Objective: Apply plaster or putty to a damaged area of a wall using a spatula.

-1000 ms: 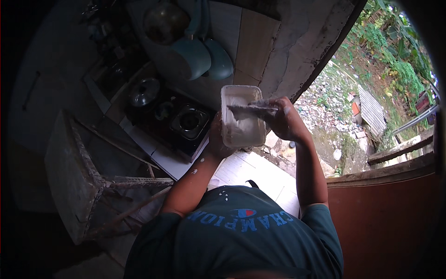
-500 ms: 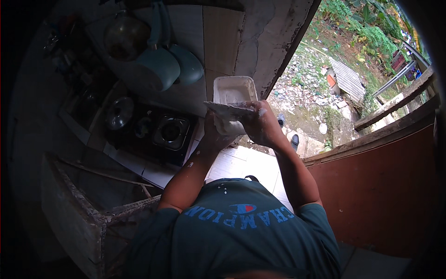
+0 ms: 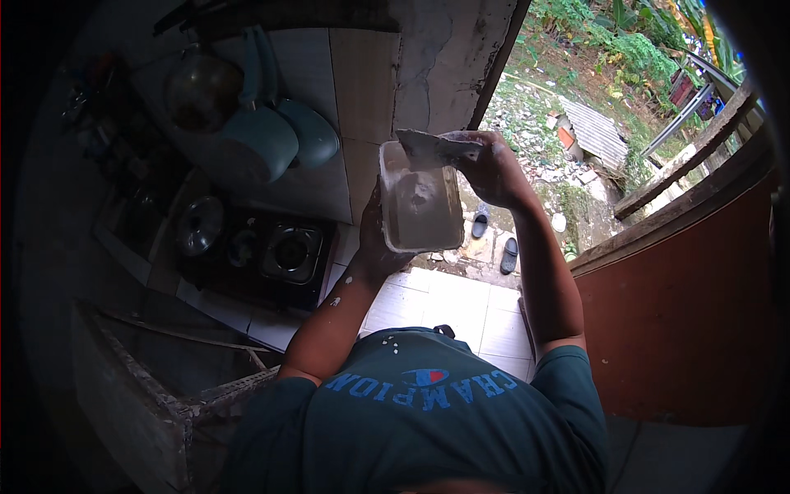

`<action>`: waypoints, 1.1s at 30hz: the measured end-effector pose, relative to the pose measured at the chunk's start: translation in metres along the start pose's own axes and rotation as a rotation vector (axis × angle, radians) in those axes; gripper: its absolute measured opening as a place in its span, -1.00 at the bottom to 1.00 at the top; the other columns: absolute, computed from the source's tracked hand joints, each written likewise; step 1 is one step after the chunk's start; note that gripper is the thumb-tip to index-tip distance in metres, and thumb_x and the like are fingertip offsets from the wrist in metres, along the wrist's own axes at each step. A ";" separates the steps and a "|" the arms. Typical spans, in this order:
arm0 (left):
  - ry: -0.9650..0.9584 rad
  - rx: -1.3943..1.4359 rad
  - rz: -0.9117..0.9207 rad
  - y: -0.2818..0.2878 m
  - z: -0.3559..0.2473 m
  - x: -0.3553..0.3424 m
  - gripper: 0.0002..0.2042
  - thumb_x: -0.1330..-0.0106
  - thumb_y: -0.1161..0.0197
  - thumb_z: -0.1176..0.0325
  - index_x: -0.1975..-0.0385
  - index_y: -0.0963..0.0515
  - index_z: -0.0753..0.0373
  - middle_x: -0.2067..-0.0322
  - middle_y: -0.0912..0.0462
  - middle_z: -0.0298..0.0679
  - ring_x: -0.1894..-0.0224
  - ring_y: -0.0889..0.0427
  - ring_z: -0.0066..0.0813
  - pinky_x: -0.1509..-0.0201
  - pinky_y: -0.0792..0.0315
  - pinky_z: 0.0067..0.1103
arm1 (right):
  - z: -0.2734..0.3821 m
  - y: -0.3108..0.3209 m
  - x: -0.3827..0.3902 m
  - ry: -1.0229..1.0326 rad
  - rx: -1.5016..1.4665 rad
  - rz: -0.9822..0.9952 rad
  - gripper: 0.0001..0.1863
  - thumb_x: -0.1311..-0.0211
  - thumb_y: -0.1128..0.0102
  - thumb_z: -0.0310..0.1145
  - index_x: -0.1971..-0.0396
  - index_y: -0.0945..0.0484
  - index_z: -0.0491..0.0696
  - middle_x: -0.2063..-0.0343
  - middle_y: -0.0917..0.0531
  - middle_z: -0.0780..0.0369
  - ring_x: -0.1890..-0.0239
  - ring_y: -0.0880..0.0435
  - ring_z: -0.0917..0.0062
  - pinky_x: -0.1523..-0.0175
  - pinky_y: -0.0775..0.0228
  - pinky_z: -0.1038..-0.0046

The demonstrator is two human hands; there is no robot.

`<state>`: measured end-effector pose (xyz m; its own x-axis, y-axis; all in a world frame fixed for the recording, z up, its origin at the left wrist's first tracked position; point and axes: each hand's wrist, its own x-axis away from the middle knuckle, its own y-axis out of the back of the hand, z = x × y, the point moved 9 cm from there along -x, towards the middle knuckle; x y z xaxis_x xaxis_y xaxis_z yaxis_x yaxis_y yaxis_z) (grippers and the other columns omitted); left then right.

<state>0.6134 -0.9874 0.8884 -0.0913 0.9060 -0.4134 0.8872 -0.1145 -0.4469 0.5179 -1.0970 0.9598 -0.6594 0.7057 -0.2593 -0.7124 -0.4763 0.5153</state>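
My left hand [image 3: 381, 237] is wrapped round the left side of a pale rectangular plastic tub [image 3: 454, 216]. The tub is tilted, so its inside shows, with a lump of whitish paste [image 3: 421, 191] toward its far end and smears along the walls. Pinched in my right hand [image 3: 498, 171] is a flat, paste-caked putty knife [image 3: 428, 148], its broad blade lying across the tub's far rim. White splashes mark my left forearm and the right hand's fingers.
A black gas stove [image 3: 288, 251] stands on the left counter, below hanging blue-green pans [image 3: 262, 144]. Nearer on the left is a worn wooden frame [image 3: 181, 395]. An open doorway on the right shows dark clogs [image 3: 509, 255] outside and a reddish-brown door panel [image 3: 666, 337].
My right hand has carried the putty knife from the tub's near end to its far rim. The tub has tipped, showing more of its inside.
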 end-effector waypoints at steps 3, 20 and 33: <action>0.134 0.597 0.095 -0.005 0.014 0.001 -0.50 -0.48 0.17 0.03 -0.27 -0.19 0.24 -0.14 -0.37 -0.04 -0.20 -0.44 -0.24 -0.26 -0.39 -0.27 | 0.018 -0.007 0.004 0.099 0.208 -0.076 -0.73 -0.21 -0.13 -0.52 0.11 -0.65 -0.04 0.35 -0.71 0.05 0.35 -0.71 0.32 0.19 -0.51 0.40; 0.230 0.660 -0.006 -0.005 0.038 -0.004 -0.51 -0.37 -0.04 0.02 -0.16 -0.33 0.23 -0.05 -0.47 -0.12 -0.04 -0.56 -0.28 -0.13 -0.49 -0.38 | -0.002 -0.007 0.076 -0.173 0.378 -0.137 -0.79 0.00 -0.18 -0.38 0.45 -0.60 -0.24 0.54 -0.62 -0.05 0.49 -0.63 0.10 0.35 -0.46 0.21; 0.254 0.416 -0.032 -0.005 0.045 0.008 -0.34 -0.39 0.19 -0.22 -0.33 -0.16 0.14 -0.21 -0.34 -0.09 -0.23 -0.39 -0.10 -0.26 -0.32 -0.11 | -0.011 -0.017 0.055 -0.200 0.161 -0.308 -0.73 0.05 -0.38 -0.33 0.46 -0.63 -0.24 0.58 -0.66 0.05 0.53 -0.68 0.34 0.37 -0.48 0.34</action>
<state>0.5880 -0.9982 0.8520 0.0438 0.9766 -0.2105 0.6247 -0.1912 -0.7571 0.4908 -1.0558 0.9273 -0.3493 0.8986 -0.2657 -0.8126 -0.1493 0.5634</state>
